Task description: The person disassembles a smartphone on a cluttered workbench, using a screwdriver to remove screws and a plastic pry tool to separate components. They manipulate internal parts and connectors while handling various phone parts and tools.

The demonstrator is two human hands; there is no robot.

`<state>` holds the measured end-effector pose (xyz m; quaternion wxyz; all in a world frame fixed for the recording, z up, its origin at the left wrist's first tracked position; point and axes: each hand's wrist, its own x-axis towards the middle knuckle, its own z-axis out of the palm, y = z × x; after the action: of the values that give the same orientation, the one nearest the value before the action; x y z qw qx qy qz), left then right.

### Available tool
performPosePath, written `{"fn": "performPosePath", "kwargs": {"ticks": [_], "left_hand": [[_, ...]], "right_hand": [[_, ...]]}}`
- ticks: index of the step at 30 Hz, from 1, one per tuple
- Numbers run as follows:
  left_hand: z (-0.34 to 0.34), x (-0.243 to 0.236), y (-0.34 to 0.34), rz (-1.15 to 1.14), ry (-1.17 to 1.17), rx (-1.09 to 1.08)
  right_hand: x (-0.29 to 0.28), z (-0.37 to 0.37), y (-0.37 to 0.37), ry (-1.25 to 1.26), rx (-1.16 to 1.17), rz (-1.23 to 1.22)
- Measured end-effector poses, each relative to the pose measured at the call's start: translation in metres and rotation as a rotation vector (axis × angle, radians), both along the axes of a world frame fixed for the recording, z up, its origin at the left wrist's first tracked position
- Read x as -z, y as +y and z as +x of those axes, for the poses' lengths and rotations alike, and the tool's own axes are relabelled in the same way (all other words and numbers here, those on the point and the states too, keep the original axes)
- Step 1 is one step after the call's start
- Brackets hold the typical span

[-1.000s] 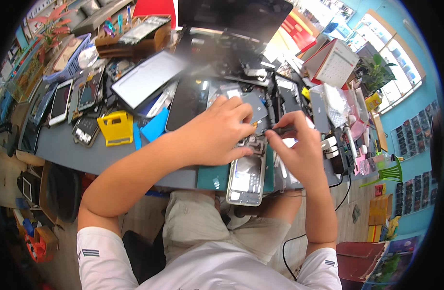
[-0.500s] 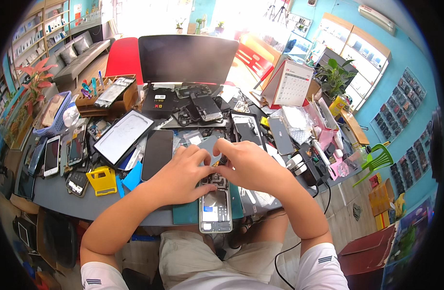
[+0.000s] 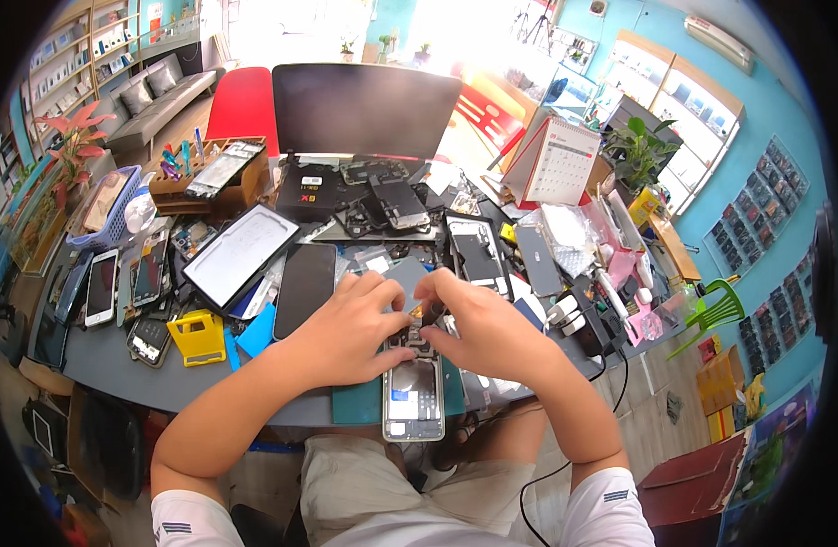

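Note:
An opened smartphone [image 3: 414,408] with bare inner parts lies upright before me on a green mat [image 3: 357,401], its near end jutting past the mat and the table's front edge. My left hand [image 3: 359,324] is closed about the phone's upper left side, thumb pressed on its edge beside the circuit board. On the upper right, my right hand [image 3: 483,324] is curled, thumb and forefinger bent around a small dark tool-like thing [image 3: 431,313] over the phone's upper part. What kind of tool it is, and its tip, stay hidden behind the fingers.
Left of my hands lie a dark phone screen [image 3: 305,290], a white-lined tray [image 3: 241,255] and a yellow phone stand [image 3: 196,337]. A monitor [image 3: 364,109] stands behind heaped phone parts. To the right are a desk calendar [image 3: 557,164] and white plugs [image 3: 565,314] with cables.
My right hand has shifted slightly down and right, its thumb and forefinger a little farther apart. The left hand keeps its place on the phone. The whole view has shifted slightly.

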<state>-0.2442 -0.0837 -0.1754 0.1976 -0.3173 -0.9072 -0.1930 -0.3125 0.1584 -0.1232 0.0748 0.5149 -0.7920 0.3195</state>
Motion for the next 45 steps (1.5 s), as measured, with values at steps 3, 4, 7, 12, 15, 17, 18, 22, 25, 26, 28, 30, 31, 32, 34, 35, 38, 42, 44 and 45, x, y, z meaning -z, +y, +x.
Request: {"fn": "performPosePath", "kwargs": {"ticks": [3, 4, 7, 12, 15, 17, 18, 22, 25, 26, 28, 30, 31, 32, 34, 35, 38, 42, 44, 45], "left_hand": [[0.003, -0.002, 0.000, -0.003, -0.001, -0.002], [0.003, -0.002, -0.002, 0.003, -0.008, -0.010], [0.000, -0.001, -0.005, 0.048, 0.024, -0.004], [0.000, 0.000, -0.007, 0.080, 0.021, -0.023], [0.000, 0.002, -0.006, 0.100, 0.002, -0.028], [-0.002, 0.001, -0.004, 0.101, -0.023, -0.038], [-0.003, 0.002, -0.003, 0.112, -0.017, -0.029], [-0.003, 0.004, 0.002, 0.180, -0.063, -0.006], [-0.002, 0.005, 0.007, 0.210, -0.101, -0.001], [-0.002, 0.005, 0.008, 0.213, -0.104, -0.001], [-0.003, 0.004, 0.008, 0.201, -0.131, -0.008], [-0.005, 0.006, 0.008, 0.194, -0.157, -0.027], [-0.007, 0.007, 0.009, 0.192, -0.163, -0.038], [-0.010, 0.007, 0.010, 0.190, -0.169, -0.049], [-0.014, 0.006, 0.010, 0.182, -0.197, -0.042], [-0.014, 0.006, 0.010, 0.177, -0.211, -0.041], [-0.017, 0.008, 0.011, 0.177, -0.181, -0.074], [-0.019, 0.007, 0.012, 0.163, -0.200, -0.049], [-0.021, 0.007, 0.015, 0.164, -0.171, -0.044], [-0.021, 0.007, 0.016, 0.162, -0.178, -0.028]], "right_hand": [[-0.009, 0.005, -0.004, -0.004, 0.268, 0.335], [-0.014, 0.004, -0.006, -0.100, 0.242, 0.345], [-0.008, -0.003, 0.001, -0.045, -0.090, 0.063], [-0.007, -0.001, -0.002, -0.041, 0.138, 0.203], [-0.006, 0.001, -0.001, -0.006, 0.063, 0.109], [-0.007, 0.002, 0.001, -0.020, 0.086, 0.124], [-0.004, -0.002, 0.002, -0.023, 0.091, 0.132], [-0.005, 0.002, -0.002, 0.025, 0.055, 0.060], [-0.013, 0.003, -0.004, -0.165, 0.237, 0.244], [-0.011, 0.001, -0.003, -0.079, 0.158, 0.177], [-0.007, 0.000, 0.000, 0.015, 0.086, 0.123], [-0.012, 0.005, -0.004, -0.048, 0.190, 0.234], [-0.016, 0.008, -0.005, -0.113, 0.289, 0.331], [-0.013, 0.007, -0.002, -0.057, 0.204, 0.251], [-0.006, 0.003, 0.003, 0.054, 0.030, 0.089], [-0.009, 0.005, 0.002, -0.017, 0.121, 0.181], [-0.014, 0.008, 0.001, -0.095, 0.207, 0.258], [-0.002, 0.009, 0.006, 0.062, 0.132, 0.175], [-0.003, 0.012, 0.007, 0.053, 0.172, 0.192], [0.004, 0.009, 0.010, 0.029, 0.143, 0.144]]}}
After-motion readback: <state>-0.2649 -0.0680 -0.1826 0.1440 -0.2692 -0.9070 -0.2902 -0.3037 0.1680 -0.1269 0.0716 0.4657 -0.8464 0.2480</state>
